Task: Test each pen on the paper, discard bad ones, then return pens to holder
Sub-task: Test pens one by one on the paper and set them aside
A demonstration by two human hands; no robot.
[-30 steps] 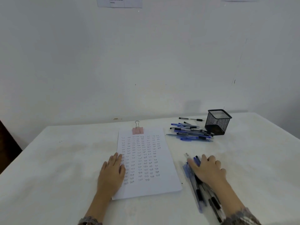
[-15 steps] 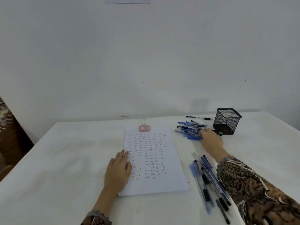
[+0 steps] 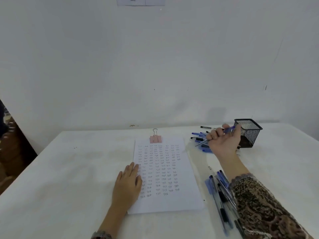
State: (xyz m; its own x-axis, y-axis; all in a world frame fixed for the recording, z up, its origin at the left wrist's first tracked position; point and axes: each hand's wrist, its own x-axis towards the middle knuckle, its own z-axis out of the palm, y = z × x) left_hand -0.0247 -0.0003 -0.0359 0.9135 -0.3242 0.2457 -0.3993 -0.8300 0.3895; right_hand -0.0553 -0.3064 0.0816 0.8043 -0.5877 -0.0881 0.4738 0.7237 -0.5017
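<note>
A blue plastic pen [image 3: 217,135] is gripped by the curled right hand [image 3: 222,144] beside the black mesh holder [image 3: 248,133], while the white written paper [image 3: 165,175] is pressed by the flat, open left hand [image 3: 126,185].

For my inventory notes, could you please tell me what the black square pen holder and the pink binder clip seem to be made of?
The black square pen holder looks like matte black metal mesh: a fine see-through grid under a solid rim. The pink binder clip is probably painted sheet metal, with a silvery wire loop; its finish is too small to judge.
</note>
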